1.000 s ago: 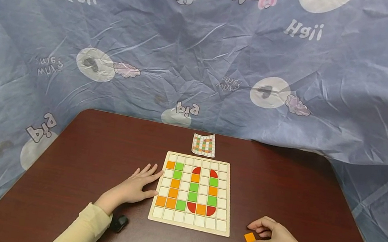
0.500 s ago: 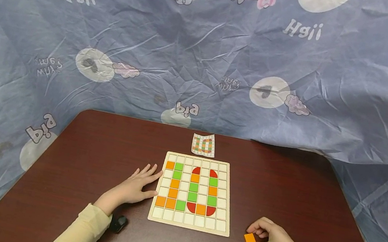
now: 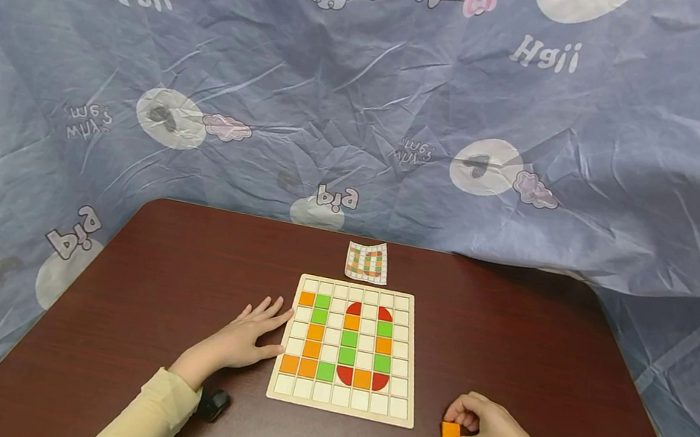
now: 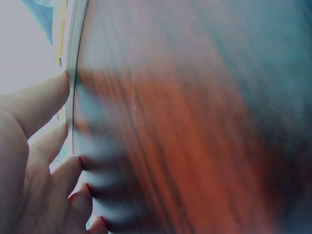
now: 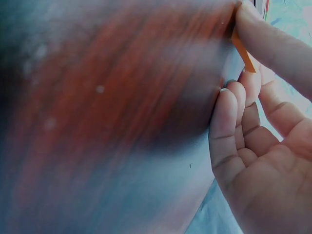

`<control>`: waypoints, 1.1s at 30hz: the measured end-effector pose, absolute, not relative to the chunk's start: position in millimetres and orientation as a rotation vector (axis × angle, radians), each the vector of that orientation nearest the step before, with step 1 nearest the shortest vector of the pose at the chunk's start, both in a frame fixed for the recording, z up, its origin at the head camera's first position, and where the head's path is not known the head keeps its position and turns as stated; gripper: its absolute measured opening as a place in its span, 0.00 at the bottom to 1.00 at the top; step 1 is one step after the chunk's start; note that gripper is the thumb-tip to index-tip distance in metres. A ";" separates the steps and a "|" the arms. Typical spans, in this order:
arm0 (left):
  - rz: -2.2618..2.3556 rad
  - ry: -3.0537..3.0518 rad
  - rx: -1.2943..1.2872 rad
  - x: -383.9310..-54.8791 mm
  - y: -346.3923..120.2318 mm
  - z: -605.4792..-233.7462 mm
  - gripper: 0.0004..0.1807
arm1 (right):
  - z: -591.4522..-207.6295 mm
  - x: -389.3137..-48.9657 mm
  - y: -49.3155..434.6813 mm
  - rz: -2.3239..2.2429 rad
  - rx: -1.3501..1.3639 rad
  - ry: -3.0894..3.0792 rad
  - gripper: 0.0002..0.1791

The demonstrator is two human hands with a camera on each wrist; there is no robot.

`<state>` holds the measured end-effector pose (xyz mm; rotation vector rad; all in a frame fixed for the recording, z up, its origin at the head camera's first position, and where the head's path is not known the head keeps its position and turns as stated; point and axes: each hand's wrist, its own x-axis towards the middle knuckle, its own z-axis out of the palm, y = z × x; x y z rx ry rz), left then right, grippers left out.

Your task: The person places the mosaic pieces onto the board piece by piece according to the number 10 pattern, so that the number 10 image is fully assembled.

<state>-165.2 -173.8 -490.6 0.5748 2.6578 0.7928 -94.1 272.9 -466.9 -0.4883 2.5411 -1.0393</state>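
In the head view, my left hand [image 3: 242, 338] lies with fingers spread beside a square wooden grid board [image 3: 339, 410], its thumb and forefinger tips at the left rim. In the left wrist view, thumb and fingertips meet the tabletop along the board's edge. On the board sit orange and green square tiles and red quarter-round tiles. To the right of the board, my right hand [image 3: 492, 434] pinches an orange square tile [image 3: 450, 433] between thumb and forefinger. The right wrist view shows this orange tile [image 5: 243, 54] edge-on, tilted close over the table, the other fingers curled.
A small printed pattern card [image 3: 367, 263] with a curled edge lies behind the board. A dark brown table [image 3: 509, 330] carries everything, and a blue patterned cloth [image 3: 354, 92] hangs behind and at the sides. Under the left wrist shows a small black object [image 3: 215, 405].
My right hand has turned the orange tile slightly, from a diamond-like slant to nearly square in the head view, its fingers curling in closer. My left hand and the board have stayed put.
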 end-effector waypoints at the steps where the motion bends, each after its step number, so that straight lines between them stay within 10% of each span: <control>1: 0.793 2.658 0.574 -165.1 -174.1 -490.6 0.38 | -466.6 -94.5 272.5 -1.040 -0.482 2.534 0.16; 33: 0.788 2.663 0.572 -165.1 -174.5 -492.1 0.38 | -463.5 -167.3 215.8 -1.518 -0.121 2.534 0.13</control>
